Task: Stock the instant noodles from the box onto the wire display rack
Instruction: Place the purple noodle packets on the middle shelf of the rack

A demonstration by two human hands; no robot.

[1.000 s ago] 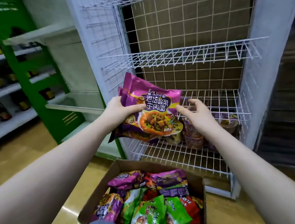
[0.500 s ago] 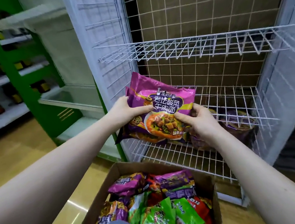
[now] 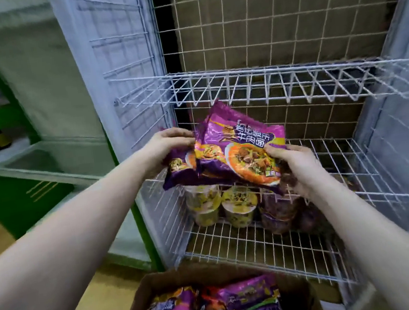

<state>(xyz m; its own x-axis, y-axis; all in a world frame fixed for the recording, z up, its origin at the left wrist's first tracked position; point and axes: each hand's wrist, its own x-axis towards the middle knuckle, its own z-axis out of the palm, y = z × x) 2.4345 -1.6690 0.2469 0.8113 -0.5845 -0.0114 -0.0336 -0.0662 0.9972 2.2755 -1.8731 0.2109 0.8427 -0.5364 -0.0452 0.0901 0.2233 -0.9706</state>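
Purple noodle packets (image 3: 239, 150), glossy, beef-bowl picture, gripped by both hands

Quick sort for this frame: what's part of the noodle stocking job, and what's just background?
In the job:
- purple noodle packs, gripped by left hand and right hand
- wire rack
- cardboard box holding more packs

Just there:
- noodle cups, already on the lower shelf
- green shelving at left

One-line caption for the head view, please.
Left hand and right hand hold purple noodle packets at the wire rack, above cup noodles.
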